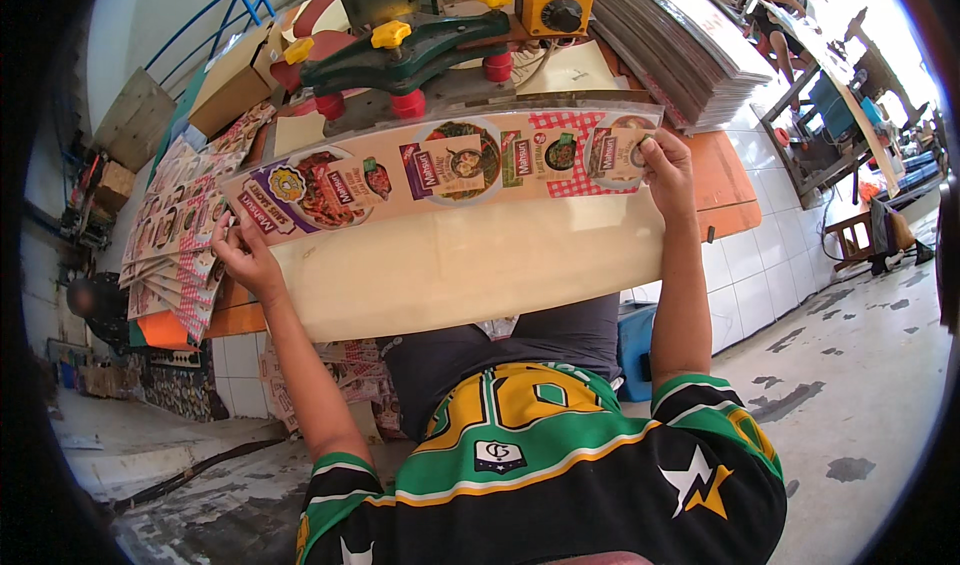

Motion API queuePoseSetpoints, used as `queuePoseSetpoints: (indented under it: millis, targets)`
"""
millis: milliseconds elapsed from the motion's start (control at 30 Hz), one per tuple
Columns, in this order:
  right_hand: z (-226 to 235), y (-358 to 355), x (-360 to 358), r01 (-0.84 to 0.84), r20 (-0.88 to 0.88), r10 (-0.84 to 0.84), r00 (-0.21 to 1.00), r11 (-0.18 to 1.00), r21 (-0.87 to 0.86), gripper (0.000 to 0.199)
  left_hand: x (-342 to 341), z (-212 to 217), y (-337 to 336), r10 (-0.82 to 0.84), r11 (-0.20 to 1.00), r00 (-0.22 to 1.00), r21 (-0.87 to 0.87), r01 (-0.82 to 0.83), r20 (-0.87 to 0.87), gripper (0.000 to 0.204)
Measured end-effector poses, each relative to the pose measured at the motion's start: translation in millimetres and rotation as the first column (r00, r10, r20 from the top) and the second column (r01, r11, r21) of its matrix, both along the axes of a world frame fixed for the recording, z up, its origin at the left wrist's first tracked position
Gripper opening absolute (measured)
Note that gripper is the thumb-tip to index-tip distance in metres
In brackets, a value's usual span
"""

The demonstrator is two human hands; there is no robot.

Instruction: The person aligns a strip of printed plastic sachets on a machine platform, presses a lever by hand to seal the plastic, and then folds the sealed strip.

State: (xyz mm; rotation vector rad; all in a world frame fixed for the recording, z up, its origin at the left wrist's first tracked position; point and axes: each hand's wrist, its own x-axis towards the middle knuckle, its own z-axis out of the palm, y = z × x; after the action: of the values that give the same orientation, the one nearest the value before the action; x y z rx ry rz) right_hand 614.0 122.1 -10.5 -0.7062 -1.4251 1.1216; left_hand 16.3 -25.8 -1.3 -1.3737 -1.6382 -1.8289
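A long printed plastic strip (405,200) with food pictures and a red checked pattern stretches between my hands. My left hand (250,257) pinches its lower left corner between thumb and fingers. At the other end, my right hand (667,165) grips the right edge, fingers closed. Beneath the strip lies a pale cream board (470,275), reaching out toward my lap. Just beyond the strip's upper edge stands a press-like machine with a dark green metal frame (420,57), yellow knobs and red feet.
A yellow control box (555,5) with a black dial sits behind the machine. Loose printed sheets (175,230) pile up at the left, beside a cardboard box (232,83). Tall stacked sheets (690,55) stand at the back right. Another person (785,15) sits at a far bench.
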Motion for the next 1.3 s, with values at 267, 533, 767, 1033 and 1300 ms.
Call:
queuePoseSetpoints:
  millis: [267,533,767,1033,1300]
  targets:
    - [10,-8,-8,0.066,0.021,-0.066,0.998,0.998,-0.006,0.036,3,4,-1,0.023,1.0,0.999,0.004,-0.023,-0.023,0.032]
    - [6,-2,-10,0.034,0.046,-0.034,0.998,0.999,-0.003,0.033,-8,-2,-4,0.087,0.996,0.996,0.008,-0.087,-0.008,0.03]
    - [20,-15,-37,0.056,-0.095,-0.062,0.994,0.996,-0.068,0.034,31,-22,-53,0.172,0.985,0.981,-0.007,-0.173,-0.087,0.027]
    - [57,-58,-38,-0.129,-0.075,0.12,0.99,0.983,-0.132,0.034,43,-13,-152,0.355,0.869,0.927,-0.408,-0.279,0.123,0.033]
    - [114,-127,-86,-0.34,0.139,0.344,0.929,0.939,-0.046,0.035,44,44,-167,0.279,0.948,0.953,-0.195,-0.253,0.12,0.031]
